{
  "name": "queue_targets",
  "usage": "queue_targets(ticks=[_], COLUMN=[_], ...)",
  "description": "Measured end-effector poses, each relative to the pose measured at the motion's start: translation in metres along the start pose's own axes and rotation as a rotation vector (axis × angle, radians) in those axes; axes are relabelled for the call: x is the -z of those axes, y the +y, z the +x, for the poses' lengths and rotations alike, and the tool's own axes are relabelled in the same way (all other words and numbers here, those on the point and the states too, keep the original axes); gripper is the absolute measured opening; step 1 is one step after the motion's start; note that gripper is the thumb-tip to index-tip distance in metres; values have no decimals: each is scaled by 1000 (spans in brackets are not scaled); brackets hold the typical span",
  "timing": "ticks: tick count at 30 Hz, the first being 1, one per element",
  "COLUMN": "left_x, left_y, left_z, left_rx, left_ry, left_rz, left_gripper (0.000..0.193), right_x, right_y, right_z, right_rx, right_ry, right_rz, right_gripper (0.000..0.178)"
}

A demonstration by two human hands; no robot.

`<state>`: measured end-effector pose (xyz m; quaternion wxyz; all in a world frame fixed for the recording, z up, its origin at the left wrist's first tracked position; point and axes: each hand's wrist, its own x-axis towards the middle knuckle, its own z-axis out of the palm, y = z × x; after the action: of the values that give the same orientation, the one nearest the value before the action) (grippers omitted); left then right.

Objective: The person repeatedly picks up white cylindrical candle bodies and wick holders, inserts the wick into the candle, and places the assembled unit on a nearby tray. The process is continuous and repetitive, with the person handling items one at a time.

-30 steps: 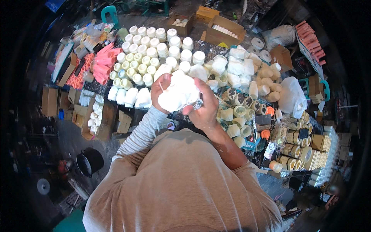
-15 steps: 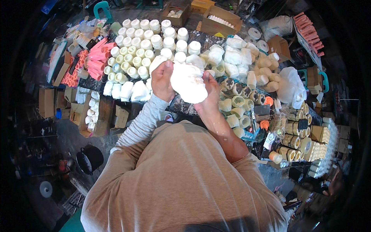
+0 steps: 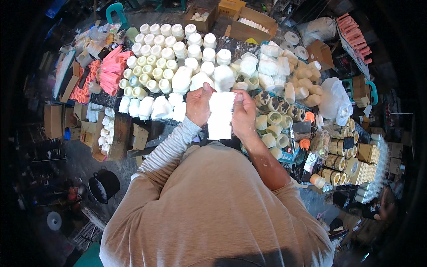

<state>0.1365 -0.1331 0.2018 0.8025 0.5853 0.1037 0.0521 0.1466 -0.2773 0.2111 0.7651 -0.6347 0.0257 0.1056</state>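
Note:
Between my two hands, close to my body, a white oblong block [image 3: 220, 119] with a slightly ragged outline is held upright. Strong light washes out its surface, so its detail and material cannot be made out. My left hand [image 3: 198, 107] grips its left side, thumb pointing up. On the opposite side my right hand [image 3: 244, 115] is closed round the edge, with its thumb near the top corner. Just beyond my hands lie white irregular lumps [image 3: 223, 78] on the dark table. Rows of white cylindrical pieces [image 3: 180, 50] stand behind them.
Pink tapered pieces [image 3: 111, 71] lie on the left of the table. Hollow cream cups [image 3: 274, 118] and plastic-wrapped white pieces [image 3: 268, 65] crowd the right. A cardboard box [image 3: 114, 147] of white pieces stands at left, and a black pot [image 3: 103, 186] sits on the floor.
The white block has come nearer my body and turned, now showing a narrower upright face. Both hands moved down with it. More white lumps on the table are uncovered.

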Motion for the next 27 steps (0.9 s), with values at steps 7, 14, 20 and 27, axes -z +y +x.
queue_targets(ticks=[7, 14, 20, 27], left_x=[20, 35, 18, 15], left_y=[-19, -35, -18, 1], left_z=[13, 50, 46, 34], left_rx=[-13, -82, -119, -183], left_ry=[-207, 14, 56, -4], left_rz=[28, 386, 457, 548], left_gripper=[72, 61, 38, 36], right_x=[22, 16, 21, 19], right_y=[32, 54, 19, 3], right_z=[19, 42, 30, 28], right_rx=[-237, -414, -458, -205], right_ry=[-367, -210, -410, -485], right_rz=[496, 610, 267, -131], right_gripper=[34, 45, 43, 35])
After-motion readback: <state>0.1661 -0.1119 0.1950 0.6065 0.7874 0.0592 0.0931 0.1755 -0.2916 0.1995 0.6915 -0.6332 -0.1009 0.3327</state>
